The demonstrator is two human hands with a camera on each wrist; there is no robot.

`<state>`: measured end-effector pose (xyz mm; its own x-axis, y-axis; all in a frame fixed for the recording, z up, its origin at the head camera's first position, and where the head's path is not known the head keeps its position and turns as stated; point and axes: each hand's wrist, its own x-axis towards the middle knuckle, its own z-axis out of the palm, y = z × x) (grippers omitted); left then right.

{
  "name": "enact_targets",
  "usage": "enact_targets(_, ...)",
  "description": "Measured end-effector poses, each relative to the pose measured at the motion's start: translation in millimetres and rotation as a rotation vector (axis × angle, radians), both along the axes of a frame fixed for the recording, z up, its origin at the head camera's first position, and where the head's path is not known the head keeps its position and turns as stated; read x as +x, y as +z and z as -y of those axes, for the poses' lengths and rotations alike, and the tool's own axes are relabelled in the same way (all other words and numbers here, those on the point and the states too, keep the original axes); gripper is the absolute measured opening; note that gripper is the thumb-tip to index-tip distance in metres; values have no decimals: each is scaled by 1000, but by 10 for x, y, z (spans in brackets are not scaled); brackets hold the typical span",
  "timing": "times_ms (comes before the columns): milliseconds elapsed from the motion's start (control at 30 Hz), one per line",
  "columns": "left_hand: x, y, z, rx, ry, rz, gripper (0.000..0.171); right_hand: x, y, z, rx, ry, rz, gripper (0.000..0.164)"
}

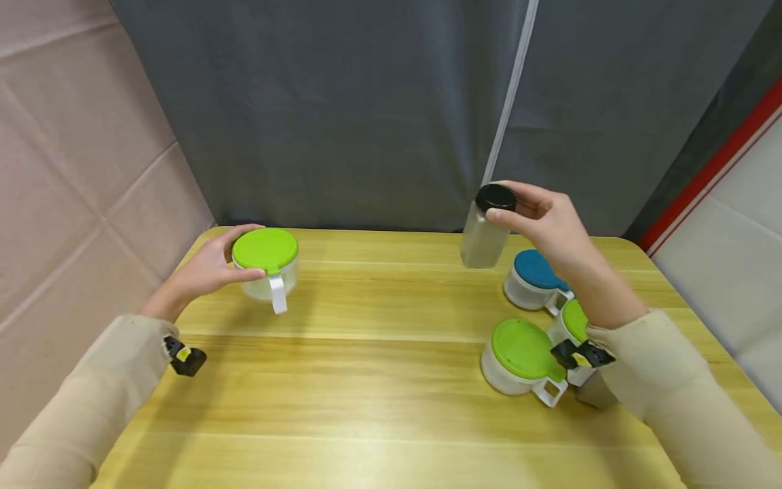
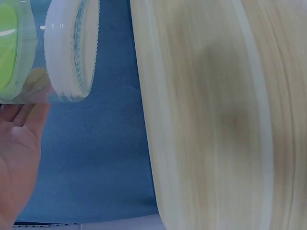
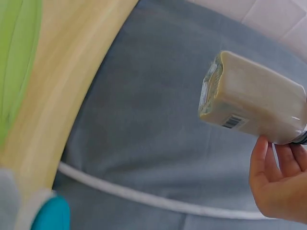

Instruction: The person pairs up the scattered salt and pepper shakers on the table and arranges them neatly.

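My left hand (image 1: 214,265) grips a clear seasoning jar (image 1: 290,275) with a green lid and a white handle at the table's left side. White contents show low in that jar (image 2: 62,45) in the left wrist view, which has it raised off the wood. My right hand (image 1: 546,221) holds a square bottle (image 1: 482,239) by its black cap, thumb in front, above the table's back right. Pale beige powder fills the bottle (image 3: 259,93), and a barcode shows near its base in the right wrist view.
On the right of the wooden table (image 1: 379,380) stand a blue-lidded jar (image 1: 528,288) and a green-lidded jar (image 1: 519,353). Another green-lidded jar (image 1: 573,319) and a greyish container (image 1: 595,392) are partly hidden by my right arm. A grey curtain (image 1: 330,115) hangs behind the table.
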<state>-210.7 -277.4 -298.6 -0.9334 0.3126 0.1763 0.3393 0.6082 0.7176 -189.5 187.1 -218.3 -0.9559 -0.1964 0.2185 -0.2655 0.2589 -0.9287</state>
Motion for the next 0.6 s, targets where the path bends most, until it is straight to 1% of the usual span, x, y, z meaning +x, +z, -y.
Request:
enact_targets(200,-15,-77,-20,25,-25,43,72,-89,-149,275,-9,33,-3,47)
enact_targets(333,-44,-131,-69,32,-36,50,73,-146,-255,449,-18,64,-15,46)
enact_targets(500,-82,-193,-159,52,-74,61,74,-172,-372,676,-10,85,-3,46)
enact_targets(600,-98,-221,-210,61,-102,69,76,-179,-456,801,-32,101,13,45)
